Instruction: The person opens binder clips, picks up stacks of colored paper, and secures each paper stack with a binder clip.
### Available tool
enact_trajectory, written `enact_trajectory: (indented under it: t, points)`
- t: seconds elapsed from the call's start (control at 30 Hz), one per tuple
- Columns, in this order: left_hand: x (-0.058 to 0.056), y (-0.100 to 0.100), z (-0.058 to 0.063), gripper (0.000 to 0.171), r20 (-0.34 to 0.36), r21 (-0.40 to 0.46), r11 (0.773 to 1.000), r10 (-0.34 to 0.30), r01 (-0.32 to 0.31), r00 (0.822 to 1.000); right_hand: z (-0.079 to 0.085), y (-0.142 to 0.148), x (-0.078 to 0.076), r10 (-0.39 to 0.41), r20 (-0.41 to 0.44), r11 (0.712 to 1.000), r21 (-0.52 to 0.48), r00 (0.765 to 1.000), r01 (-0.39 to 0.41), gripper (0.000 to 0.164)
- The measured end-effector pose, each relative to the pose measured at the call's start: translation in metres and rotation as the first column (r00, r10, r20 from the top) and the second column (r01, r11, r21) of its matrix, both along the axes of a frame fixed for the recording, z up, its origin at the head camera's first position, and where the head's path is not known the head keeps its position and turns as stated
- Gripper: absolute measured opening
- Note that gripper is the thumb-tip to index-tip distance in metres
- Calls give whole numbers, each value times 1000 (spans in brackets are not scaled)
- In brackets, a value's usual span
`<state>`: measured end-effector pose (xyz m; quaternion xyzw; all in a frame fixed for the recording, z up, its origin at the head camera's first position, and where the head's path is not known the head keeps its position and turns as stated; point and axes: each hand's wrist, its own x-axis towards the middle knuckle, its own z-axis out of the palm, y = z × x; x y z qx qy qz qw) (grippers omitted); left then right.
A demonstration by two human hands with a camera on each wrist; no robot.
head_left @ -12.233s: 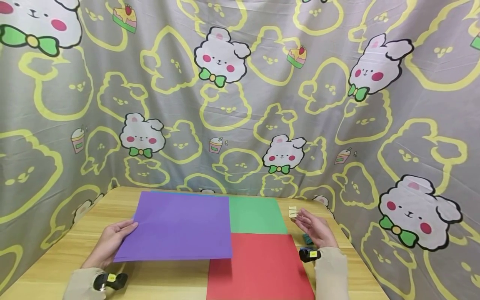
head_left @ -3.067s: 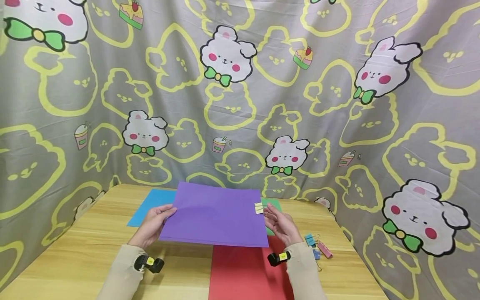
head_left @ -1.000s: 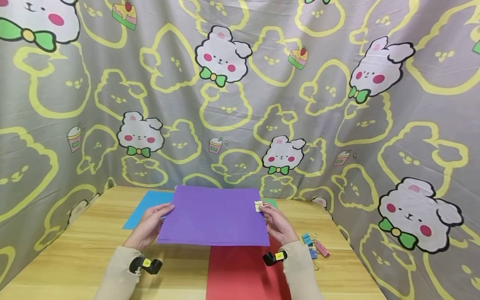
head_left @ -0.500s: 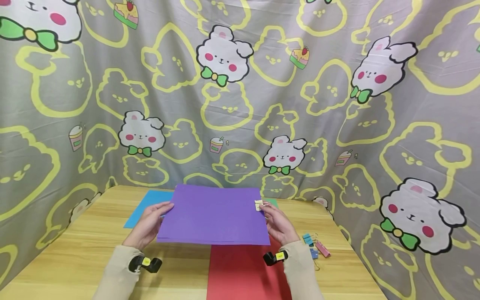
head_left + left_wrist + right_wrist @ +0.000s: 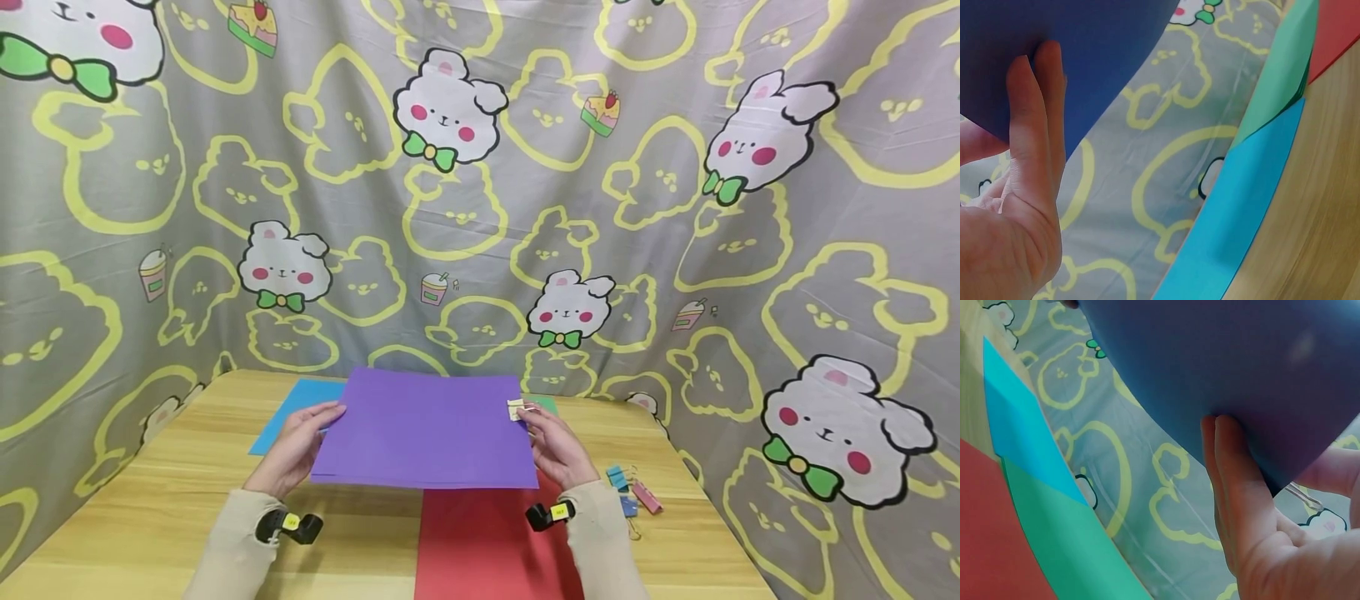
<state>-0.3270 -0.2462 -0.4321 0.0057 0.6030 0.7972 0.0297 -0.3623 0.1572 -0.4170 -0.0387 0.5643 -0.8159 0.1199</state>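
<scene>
A stack of purple paper (image 5: 427,429) is held up over the table, tilted toward me; its near edge shows more than one sheet. My left hand (image 5: 296,450) pinches its left edge, thumb on top, and in the left wrist view straight fingers (image 5: 1029,125) lie against the underside. At the right edge my right hand (image 5: 557,448) grips the paper beside a pale yellow binder clip (image 5: 516,409), which sits on that edge. From below, in the right wrist view, two fingers (image 5: 1235,456) support the sheets and a wire handle (image 5: 1304,497) sticks out past the corner.
Red paper (image 5: 487,550), green paper (image 5: 546,406) and blue paper (image 5: 288,412) lie on the wooden table (image 5: 150,517), partly covered by the purple stack. To the right lie a teal clip (image 5: 618,477), a pink clip (image 5: 647,497) and a blue clip (image 5: 628,506). A patterned curtain (image 5: 480,208) hangs behind.
Twelve seconds ago my right hand held the yellow binder clip apart from the paper; now the clip sits on the right edge. The stack moved right, uncovering blue paper. Lately almost nothing moves.
</scene>
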Motion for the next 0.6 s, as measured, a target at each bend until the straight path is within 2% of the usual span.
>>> enact_trajectory:
  t: [0.17,0.43,0.6]
  points:
    - [2,-2,1,11,3,1,1000,-4,4,1000,0,1,0,23,-11,999,31,1000,-22,45]
    - [5,-5,0,10,-3,-35,999,-9,9,1000,0,-4,2,25,-25,999,23,999,-24,30]
    - [9,-9,0,11,-4,-49,998,-25,25,1000,-2,-5,3,32,-38,999,22,999,-31,32]
